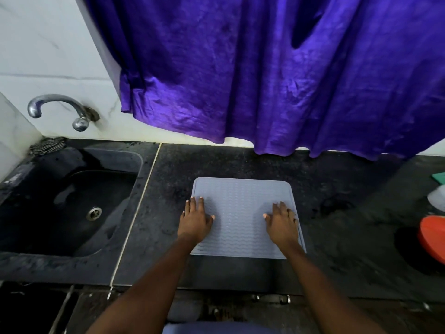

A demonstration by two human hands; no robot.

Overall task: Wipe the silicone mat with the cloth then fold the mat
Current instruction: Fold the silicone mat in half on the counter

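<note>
Pale grey ribbed silicone mat (243,213) lying flat near the front edge of the dark speckled stone counter (349,237). Left hand (196,219) and right hand (281,221) rest palm-down on it, fingers spread, gripping nothing. Black sink (72,201) with chrome tap (60,109) at the left edge; checked cloth (48,144) at its back corner. Red and white items at the right edge are cut off. Purple curtain (265,68) hangs behind.

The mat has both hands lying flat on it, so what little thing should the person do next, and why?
Probably fetch a cloth. Both the left hand and right hand lie open and empty on the flat, unfolded mat. The nearest cloth-like thing is a checked rag behind the sink.
</note>
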